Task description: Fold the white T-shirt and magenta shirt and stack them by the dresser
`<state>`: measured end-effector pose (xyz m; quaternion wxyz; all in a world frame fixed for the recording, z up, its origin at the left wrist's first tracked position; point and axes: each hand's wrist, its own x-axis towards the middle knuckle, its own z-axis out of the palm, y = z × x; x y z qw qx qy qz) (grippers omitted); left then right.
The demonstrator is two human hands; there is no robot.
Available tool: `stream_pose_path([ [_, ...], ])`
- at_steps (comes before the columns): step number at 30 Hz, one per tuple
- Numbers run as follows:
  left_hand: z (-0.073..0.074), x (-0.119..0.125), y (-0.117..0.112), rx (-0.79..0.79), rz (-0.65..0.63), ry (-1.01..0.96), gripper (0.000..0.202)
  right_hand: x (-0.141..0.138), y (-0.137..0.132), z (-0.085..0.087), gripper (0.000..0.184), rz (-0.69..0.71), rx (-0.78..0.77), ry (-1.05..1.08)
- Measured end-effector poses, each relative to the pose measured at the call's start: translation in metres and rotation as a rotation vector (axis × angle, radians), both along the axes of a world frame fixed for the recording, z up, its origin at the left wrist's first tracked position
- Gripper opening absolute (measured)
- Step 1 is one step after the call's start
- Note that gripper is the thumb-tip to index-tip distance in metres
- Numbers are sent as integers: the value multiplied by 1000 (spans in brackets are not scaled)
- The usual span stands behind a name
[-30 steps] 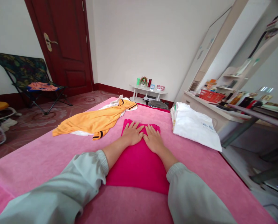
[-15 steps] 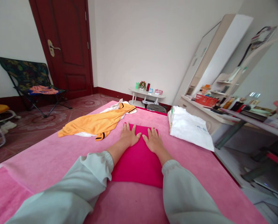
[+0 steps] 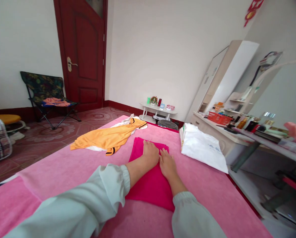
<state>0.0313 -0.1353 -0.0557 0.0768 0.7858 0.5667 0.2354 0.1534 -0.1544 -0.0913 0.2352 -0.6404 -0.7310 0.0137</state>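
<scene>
A folded magenta cloth (image 3: 151,185) lies on the pink bedcover (image 3: 63,178) in front of me. My left hand (image 3: 150,153) rests on the cloth's far end, its fingers curled down over the far edge. Just to its right my right hand (image 3: 167,164) lies flat on the same cloth, fingers stretched forward and touching the left hand. Both forearms wear pale grey-green sleeves.
An orange garment (image 3: 108,137) over something white lies on the bed at far left. A folded white stack (image 3: 201,145) sits at the bed's right edge. Right of the bed stands a cluttered dresser (image 3: 227,124). A folding chair (image 3: 48,96), a red door (image 3: 84,53) and a low white table (image 3: 159,110) stand beyond.
The view has tilted up and swung left. My left hand went from flat with spread fingers to curled at the cloth's far edge, and both hands moved closer together.
</scene>
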Motion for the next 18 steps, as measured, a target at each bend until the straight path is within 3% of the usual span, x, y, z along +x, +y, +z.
stream_pose_path([
  [4, -16, -2, -8, -24, -83, 150, 64, 17, 9, -10, 44, 7, 118, 320],
  [8, -23, -4, -9, -46, -92, 183, 74, 36, 30, -16, 39, -91, 191, 549],
  [11, -24, -2, -8, -36, -88, 180, 74, 52, 50, -9, 42, -145, 140, 502],
  [14, -23, -2, -8, -32, -92, 170, 74, 64, 71, 3, 41, -139, 41, 284],
  [18, -22, -2, -8, -47, -93, 171, 73, 68, 95, 15, 17, -87, -19, 110],
])
